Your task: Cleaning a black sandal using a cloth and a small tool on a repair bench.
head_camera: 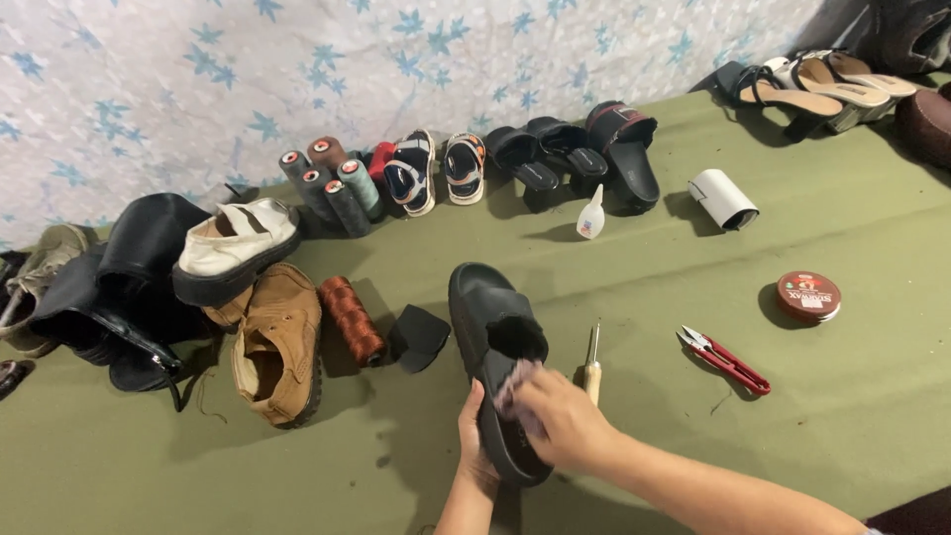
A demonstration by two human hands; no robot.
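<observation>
Head view looks down on an olive-green cloth surface point(644, 416) where a black slide sandal point(492, 337) lies lengthwise, toe end away from the person. The left hand point(474, 441) cups the near end of the sandal from its left side, fingers curled under the sole edge and thumb lying along the rim; the grip looks closed around the heel, though the fingertips are hidden beneath it. The right hand point(560, 416) comes in from the right and rests on the footbed, fingers bent and bunched over a small pinkish cloth point(513, 381) pressed against the black insole just behind the strap.

Just beside the right hand, touching nothing, lies an awl with a pale wooden handle point(592, 362), its metal tip pointing away. Further right sit red-handled thread snips point(725, 359) and a round red tin point(807, 295). A small glue bottle point(590, 215) stands behind the sandal, near a white roll point(723, 198). To the left lie a copper-brown thread spool point(350, 317), a tan lace-up shoe point(279, 342) and a black piece of material point(421, 337). More sandals and thread cones line the wall.
</observation>
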